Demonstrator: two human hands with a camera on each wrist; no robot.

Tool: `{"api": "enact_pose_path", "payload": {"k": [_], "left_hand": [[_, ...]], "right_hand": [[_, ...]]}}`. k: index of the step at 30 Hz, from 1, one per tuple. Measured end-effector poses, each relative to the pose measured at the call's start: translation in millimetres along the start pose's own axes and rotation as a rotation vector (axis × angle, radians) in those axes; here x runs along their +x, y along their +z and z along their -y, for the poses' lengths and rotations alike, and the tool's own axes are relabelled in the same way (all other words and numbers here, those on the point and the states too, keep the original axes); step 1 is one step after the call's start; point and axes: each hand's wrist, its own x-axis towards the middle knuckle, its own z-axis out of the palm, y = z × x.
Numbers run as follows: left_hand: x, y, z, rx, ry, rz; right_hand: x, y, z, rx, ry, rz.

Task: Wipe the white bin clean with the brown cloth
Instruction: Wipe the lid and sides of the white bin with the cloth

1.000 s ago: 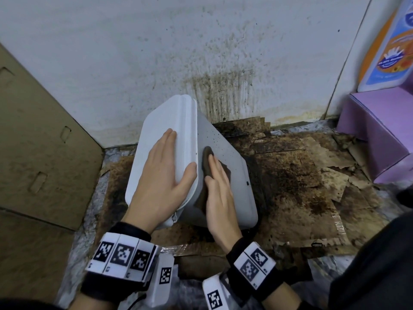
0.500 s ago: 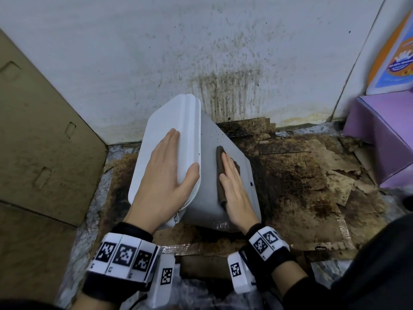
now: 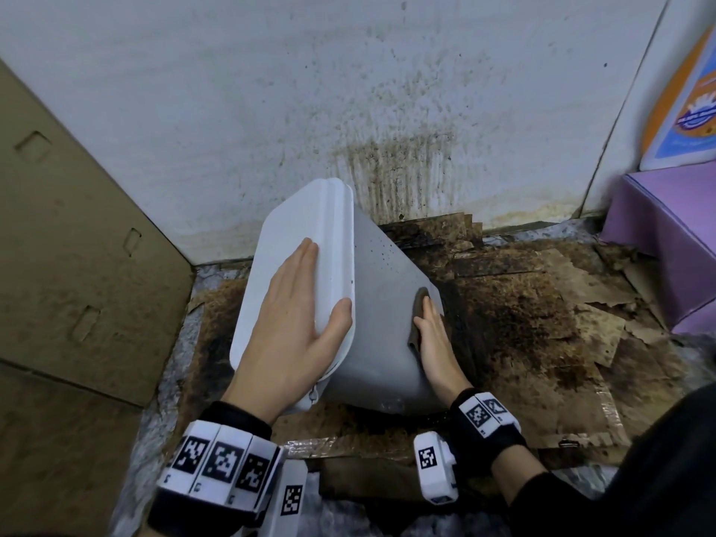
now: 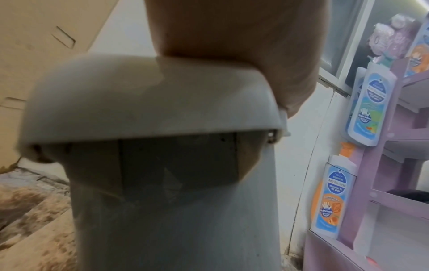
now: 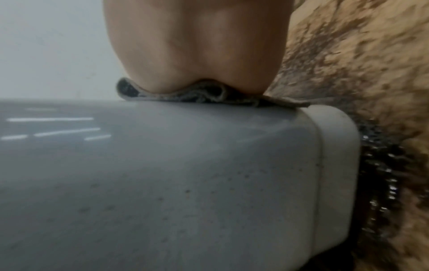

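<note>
White bin [image 3: 387,304] sits tilted on stained cardboard flooring [image 3: 523,304] in a corner, leaning toward the spattered wall [image 3: 348,110], lid on. Wiping step under way, on the bin's right side panel.

Left hand [image 3: 294,323] lies flat on the lid [image 3: 310,226], fingers straight, thumb hooked over the lid edge, steadying the bin, not gripping.

Right hand [image 3: 434,339] presses the brown cloth [image 3: 418,315] against the side wall near the bin's right edge, low, towards the base. Fingers [image 3: 428,308] straight on the cloth, released rather than clenched. Right wrist view shows the cloth [image 5: 209,95] bunched under the palm, close to the base rim.

Specks remain on the upper side panel [image 3: 383,253]. Next move likely calls for sweeping the cloth back up across that panel while the left hand holds the tilt, then turning the bin for the other faces.
</note>
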Motion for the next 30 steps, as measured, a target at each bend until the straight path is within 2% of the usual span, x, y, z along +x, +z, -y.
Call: {"api": "enact_pose_path", "payload": {"k": [4, 10, 14, 19, 21, 26, 30], "left_hand": [[1, 1, 0, 0.003, 0.01, -0.001], [0, 1, -3, 0.002, 0.022, 0.007], [1, 0, -3, 0.001, 0.019, 0.004], [0, -1, 1, -0.016, 0.017, 0.004], [-1, -1, 1, -0.026, 0.009, 0.005], [0, -1, 0, -0.024, 0.014, 0.007], [0, -1, 0, -0.036, 0.011, 0.003]], "right_hand": [[-8, 9, 52, 0.07, -0.152, 0.114], [-7, 6, 115, 0.233, -0.264, 0.307], [8, 2, 111, 0.074, -0.403, 0.373], [34, -1, 83, -0.187, -0.495, 0.302], [49, -9, 61, -0.232, -0.446, 0.282], [73, -33, -4, -0.236, -0.134, 0.25], [79, -38, -21, -0.158, 0.002, 0.237]]}}
